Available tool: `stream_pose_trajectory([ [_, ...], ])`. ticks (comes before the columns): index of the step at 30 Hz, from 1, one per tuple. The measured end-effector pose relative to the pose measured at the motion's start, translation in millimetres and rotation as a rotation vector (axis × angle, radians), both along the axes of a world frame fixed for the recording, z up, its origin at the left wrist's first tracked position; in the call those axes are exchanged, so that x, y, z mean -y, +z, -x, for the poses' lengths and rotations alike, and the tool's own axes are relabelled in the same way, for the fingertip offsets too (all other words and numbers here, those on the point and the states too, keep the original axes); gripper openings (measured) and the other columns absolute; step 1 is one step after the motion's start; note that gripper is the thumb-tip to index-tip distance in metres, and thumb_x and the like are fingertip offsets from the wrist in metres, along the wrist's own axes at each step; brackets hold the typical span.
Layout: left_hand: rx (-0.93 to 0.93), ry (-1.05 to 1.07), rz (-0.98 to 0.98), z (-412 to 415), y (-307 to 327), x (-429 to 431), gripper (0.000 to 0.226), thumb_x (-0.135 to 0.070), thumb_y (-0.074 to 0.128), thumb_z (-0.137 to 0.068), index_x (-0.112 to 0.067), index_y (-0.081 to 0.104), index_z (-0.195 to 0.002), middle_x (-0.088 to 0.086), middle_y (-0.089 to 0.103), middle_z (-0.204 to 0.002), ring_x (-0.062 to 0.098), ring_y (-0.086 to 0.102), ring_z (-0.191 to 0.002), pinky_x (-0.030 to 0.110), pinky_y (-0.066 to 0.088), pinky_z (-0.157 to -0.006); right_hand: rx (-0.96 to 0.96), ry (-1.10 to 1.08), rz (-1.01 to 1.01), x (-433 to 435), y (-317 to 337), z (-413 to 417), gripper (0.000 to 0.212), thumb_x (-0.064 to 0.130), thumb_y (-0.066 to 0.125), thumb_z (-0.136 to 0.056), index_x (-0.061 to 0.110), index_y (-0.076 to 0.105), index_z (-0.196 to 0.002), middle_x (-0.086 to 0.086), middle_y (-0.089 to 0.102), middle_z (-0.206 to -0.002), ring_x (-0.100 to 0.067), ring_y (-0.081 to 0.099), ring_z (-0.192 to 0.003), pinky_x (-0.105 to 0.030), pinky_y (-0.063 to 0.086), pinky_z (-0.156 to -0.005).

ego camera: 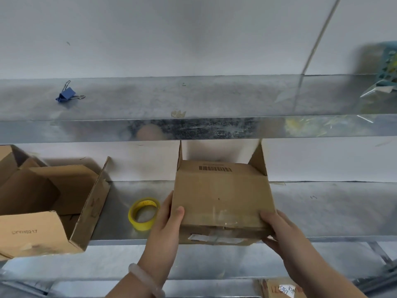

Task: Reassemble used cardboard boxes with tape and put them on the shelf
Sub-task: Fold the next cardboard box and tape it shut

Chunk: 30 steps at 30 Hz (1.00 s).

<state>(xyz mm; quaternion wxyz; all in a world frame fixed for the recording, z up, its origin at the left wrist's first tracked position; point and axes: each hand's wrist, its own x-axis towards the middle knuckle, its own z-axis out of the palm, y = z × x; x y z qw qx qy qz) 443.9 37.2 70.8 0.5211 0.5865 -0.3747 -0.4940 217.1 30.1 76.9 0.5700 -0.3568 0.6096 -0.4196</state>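
A small brown cardboard box [221, 194] with a barcode on its top rests tilted at the front edge of the lower metal shelf [322, 211]. Its far flaps stand open and clear tape runs along its near edge. My left hand [169, 220] grips the box's left side, thumb on top. My right hand [277, 229] holds its right near corner. A yellow roll of tape [143, 214] lies on the shelf just left of my left hand.
A larger open cardboard box [53, 207] sits at the left of the lower shelf. The upper metal shelf [193, 100] carries a blue binder clip [66, 94] at left and a teal basket [386, 67] at far right. More cardboard [279, 289] lies below.
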Motion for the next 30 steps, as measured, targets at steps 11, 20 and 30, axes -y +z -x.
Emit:
stream_pose_trajectory([
  [11,0.071,-0.253,0.174,-32,-31,-22,0.080,-0.033,0.069,-0.060,-0.035,0.037,-0.134,-0.018,0.060,-0.125,0.001,0.055,-0.119,0.015,0.050,-0.085,-0.209,0.446,0.094,-13,-23,31,0.094,-0.002,0.073,-0.070,0.040,0.022,-0.137,0.008,0.055,-0.130,-0.003,0.065,-0.104,-0.026,0.057,-0.079],
  [20,-0.061,-0.167,-0.213,-116,-165,13,0.057,-0.033,0.074,-0.054,-0.027,0.068,-0.110,0.004,0.067,-0.125,0.019,0.066,-0.103,0.045,0.050,-0.094,0.012,0.316,-0.122,-5,-61,32,0.081,0.008,0.085,-0.060,0.015,0.050,-0.133,-0.009,0.065,-0.108,-0.026,0.062,-0.103,-0.056,0.048,-0.094],
  [30,0.110,-0.293,-0.042,-65,-46,-4,0.059,0.018,0.043,-0.089,-0.029,0.064,-0.119,-0.007,0.072,-0.114,0.006,0.066,-0.105,0.024,0.056,-0.080,-0.257,0.167,0.056,-12,15,15,0.087,0.084,0.065,-0.061,0.045,0.049,-0.137,0.016,0.059,-0.128,-0.017,0.058,-0.117,-0.050,0.050,-0.101],
])
